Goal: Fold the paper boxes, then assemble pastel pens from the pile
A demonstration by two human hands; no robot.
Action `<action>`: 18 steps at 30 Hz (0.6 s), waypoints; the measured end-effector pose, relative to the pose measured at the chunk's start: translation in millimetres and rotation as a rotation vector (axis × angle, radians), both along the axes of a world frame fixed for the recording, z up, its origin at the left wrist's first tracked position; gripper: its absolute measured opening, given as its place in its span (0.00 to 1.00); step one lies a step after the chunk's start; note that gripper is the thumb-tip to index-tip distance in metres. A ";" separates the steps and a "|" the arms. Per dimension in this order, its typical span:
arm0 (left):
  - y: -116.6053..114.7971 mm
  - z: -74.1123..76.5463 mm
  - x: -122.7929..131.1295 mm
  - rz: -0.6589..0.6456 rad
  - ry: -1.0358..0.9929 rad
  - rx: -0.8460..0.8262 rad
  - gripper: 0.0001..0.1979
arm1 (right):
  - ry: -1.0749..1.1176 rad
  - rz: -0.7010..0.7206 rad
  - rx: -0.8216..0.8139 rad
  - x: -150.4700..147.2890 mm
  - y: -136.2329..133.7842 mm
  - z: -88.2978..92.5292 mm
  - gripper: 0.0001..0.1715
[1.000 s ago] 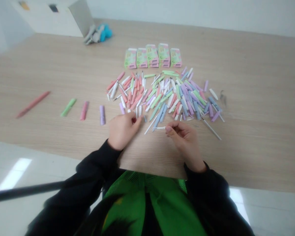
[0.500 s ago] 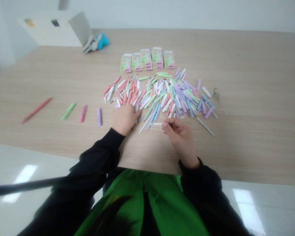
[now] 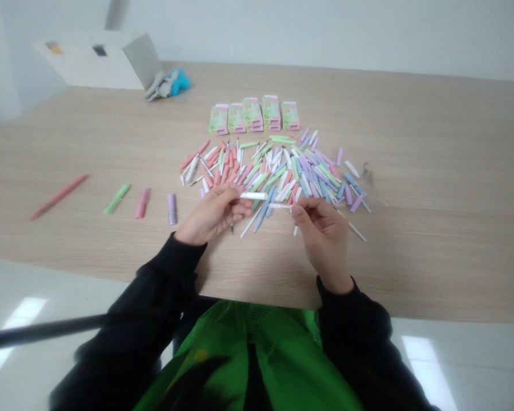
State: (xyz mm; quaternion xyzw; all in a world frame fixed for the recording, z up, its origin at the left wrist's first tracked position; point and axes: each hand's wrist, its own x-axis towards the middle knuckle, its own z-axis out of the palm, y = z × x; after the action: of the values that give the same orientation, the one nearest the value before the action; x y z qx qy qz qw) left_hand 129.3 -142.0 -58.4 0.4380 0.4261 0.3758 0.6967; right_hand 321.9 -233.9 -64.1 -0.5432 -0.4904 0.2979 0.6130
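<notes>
My left hand [image 3: 212,216] grips a short white plastic tube [image 3: 252,196] at the front edge of the pile, and a thin dark tip [image 3: 232,228] shows below its fingers. Between thumb and forefinger, my right hand [image 3: 323,228] pinches a thin white rod [image 3: 280,205], level with the tube and apart from it. Behind both hands lies a loose pile of slim pastel pen-like parts [image 3: 269,174] in pink, green, lilac, blue and white. Several pink-and-green retail boxes [image 3: 252,114] stand in a row behind the pile.
Four longer pieces lie in a line on the wooden table [image 3: 411,142] left of the pile, including a salmon one [image 3: 59,197] and a lilac one [image 3: 172,209]. A white cabinet [image 3: 98,60] and a blue-grey cloth bundle [image 3: 167,85] sit far back.
My left hand has rotated and lifted from the pile's edge, now gripping the white tube. My right hand still pinches the rod. The view has tilted slightly.
</notes>
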 end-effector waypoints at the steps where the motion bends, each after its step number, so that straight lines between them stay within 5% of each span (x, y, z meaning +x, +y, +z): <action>1: -2.2 0.7 0.0 -0.021 -0.058 -0.049 0.07 | -0.023 -0.016 0.015 0.8 -0.1 3.2 0.08; 7: -6.9 1.7 2.5 -0.038 -0.117 -0.131 0.09 | -0.027 -0.041 0.037 5.5 4.5 9.3 0.11; 18: -5.4 -18.9 6.8 -0.031 -0.010 0.007 0.05 | 0.352 0.065 -0.227 18.6 39.5 -38.2 0.19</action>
State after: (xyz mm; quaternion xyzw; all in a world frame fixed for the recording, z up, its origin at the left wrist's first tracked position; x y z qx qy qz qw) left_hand 136.1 -147.5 -77.2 0.4448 0.4146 0.3688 0.7031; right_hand 340.4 -194.4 -102.3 -0.5322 -0.3563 0.4609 0.6143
